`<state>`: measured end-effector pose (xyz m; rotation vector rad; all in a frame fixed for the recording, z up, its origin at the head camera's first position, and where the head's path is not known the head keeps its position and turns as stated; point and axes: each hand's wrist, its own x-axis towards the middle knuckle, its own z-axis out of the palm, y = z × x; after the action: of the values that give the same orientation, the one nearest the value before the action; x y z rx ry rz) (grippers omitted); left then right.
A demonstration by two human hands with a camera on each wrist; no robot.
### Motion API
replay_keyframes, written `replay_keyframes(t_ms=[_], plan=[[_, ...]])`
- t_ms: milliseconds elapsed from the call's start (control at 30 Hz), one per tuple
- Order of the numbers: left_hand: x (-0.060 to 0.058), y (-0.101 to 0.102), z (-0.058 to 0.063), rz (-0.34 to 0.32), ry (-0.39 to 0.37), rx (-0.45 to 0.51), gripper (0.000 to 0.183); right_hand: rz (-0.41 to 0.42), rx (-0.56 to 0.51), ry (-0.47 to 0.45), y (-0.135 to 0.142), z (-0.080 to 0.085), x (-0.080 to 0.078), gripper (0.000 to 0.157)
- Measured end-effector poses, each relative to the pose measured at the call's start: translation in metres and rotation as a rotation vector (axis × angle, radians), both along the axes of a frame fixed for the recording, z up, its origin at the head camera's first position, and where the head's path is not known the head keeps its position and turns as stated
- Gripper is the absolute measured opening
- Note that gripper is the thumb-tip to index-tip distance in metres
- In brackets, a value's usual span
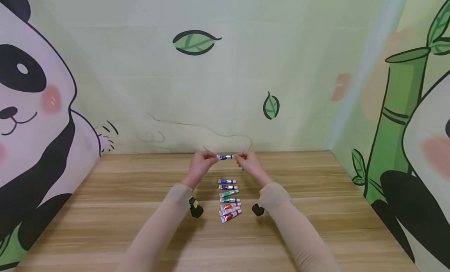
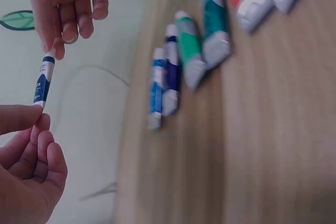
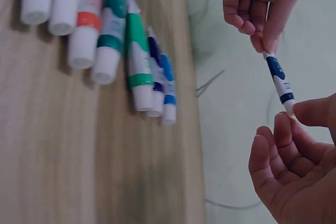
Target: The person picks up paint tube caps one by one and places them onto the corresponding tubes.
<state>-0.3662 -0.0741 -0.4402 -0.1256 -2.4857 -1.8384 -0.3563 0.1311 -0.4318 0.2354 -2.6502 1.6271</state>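
Between my two hands is a small dark-blue and white paint tube (image 1: 225, 157), held level near the table's far edge. My left hand (image 1: 202, 164) pinches its flat crimped end between thumb and forefinger, as the left wrist view shows. At the other end, my right hand (image 1: 250, 166) pinches the white cap (image 3: 290, 108) with thumb and forefinger. Nearer to me lies a column of several paint tubes: a blue tube (image 1: 227, 181), a purple tube (image 1: 228, 187), a light green tube (image 1: 229, 193), a dark green tube (image 1: 230, 200), an orange-red tube (image 1: 230, 206) and a red tube (image 1: 231, 216).
The tubes lie on a wood-grain table (image 1: 123, 209), caps to the left wrist view's top. A pale green cloth (image 1: 140, 69) printed with pandas and leaves hangs behind the table. Black wrist devices (image 1: 196, 209) sit below each sleeve.
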Motion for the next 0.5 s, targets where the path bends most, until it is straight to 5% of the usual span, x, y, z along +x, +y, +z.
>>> replay_keyframes(t_ms=[500], plan=[[-0.004, 0.001, -0.034, -0.005, -0.057, -0.025, 0.014, -0.079, 0.076, -0.086, -0.008, -0.031, 0.001, 0.031]])
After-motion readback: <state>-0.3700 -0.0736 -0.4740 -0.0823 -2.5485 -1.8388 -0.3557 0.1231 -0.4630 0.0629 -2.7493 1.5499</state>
